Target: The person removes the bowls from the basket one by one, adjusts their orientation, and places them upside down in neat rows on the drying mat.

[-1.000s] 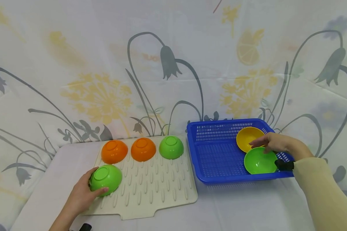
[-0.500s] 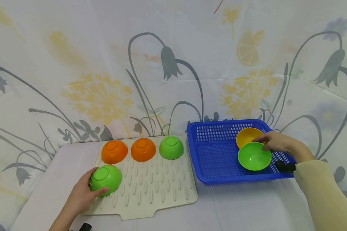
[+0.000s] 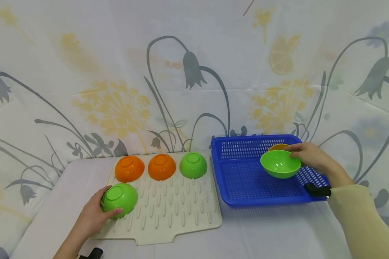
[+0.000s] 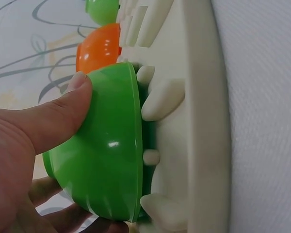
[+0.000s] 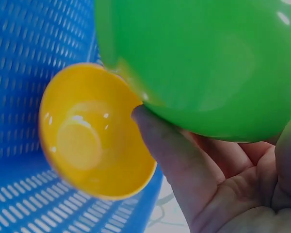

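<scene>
My left hand [image 3: 95, 212] grips an upside-down green bowl [image 3: 120, 200] at the front left of the cream drying mat [image 3: 163, 216]. In the left wrist view its rim sits against the mat's raised ridges, with the thumb over the near side and the fingers beneath. My right hand [image 3: 311, 158] holds a second green bowl [image 3: 280, 165] by the rim, mouth up, above the blue basket [image 3: 246, 201]. Behind it a yellow bowl [image 5: 97, 136] lies in the basket, mostly hidden in the head view but plain in the right wrist view.
Along the mat's back edge, two orange bowls [image 3: 129, 169] and another green bowl [image 3: 193, 165] rest upside down. The basket stands just right of the mat on a white cloth [image 3: 262, 233]. A flower-print cloth [image 3: 123, 72] hangs behind everything.
My right hand has raised the green bowl from the basket's right side, moving it up and left so it now covers most of the yellow bowl. The left hand stays at its bowl.
</scene>
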`<state>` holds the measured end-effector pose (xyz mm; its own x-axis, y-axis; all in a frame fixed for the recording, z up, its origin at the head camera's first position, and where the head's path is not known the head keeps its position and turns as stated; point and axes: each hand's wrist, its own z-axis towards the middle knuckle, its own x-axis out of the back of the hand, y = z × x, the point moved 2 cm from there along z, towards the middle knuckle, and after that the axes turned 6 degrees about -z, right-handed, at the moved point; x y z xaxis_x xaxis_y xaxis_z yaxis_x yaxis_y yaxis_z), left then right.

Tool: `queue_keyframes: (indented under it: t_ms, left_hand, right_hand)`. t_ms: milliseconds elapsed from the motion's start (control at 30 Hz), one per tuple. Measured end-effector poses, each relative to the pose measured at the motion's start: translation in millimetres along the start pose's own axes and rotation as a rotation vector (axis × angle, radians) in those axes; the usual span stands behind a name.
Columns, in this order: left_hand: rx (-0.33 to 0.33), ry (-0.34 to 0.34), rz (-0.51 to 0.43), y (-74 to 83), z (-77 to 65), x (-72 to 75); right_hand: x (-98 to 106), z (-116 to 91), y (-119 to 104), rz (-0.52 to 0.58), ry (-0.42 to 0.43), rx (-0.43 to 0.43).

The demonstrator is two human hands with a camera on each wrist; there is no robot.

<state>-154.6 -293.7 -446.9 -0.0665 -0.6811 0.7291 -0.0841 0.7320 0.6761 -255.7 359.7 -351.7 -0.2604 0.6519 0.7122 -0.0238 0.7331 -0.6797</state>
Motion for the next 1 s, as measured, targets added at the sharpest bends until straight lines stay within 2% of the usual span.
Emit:
queue_keyframes:
  t_ms: [300, 700, 900, 1000]
  left_hand:
    - [-0.013, 0.005, 0.011, 1.0, 0.7, 1.5]
    - [0.001, -0.004, 0.011, 3.1, -0.6, 1.8]
    - [-0.048, 0.033, -0.022, 9.6, -0.7, 5.2]
    - [-0.087, 0.068, -0.034, 16.6, -1.4, 8.9]
  right_hand:
    - [-10, -7, -22, 0.032, 0.018, 0.036]
    - [-37, -8, -46, 0.154, 0.035, 0.072]
    - [-50, -12, -61, 0.19, 0.074, 0.103]
    - [-57, -14, -70, 0.232, 0.066, 0.133]
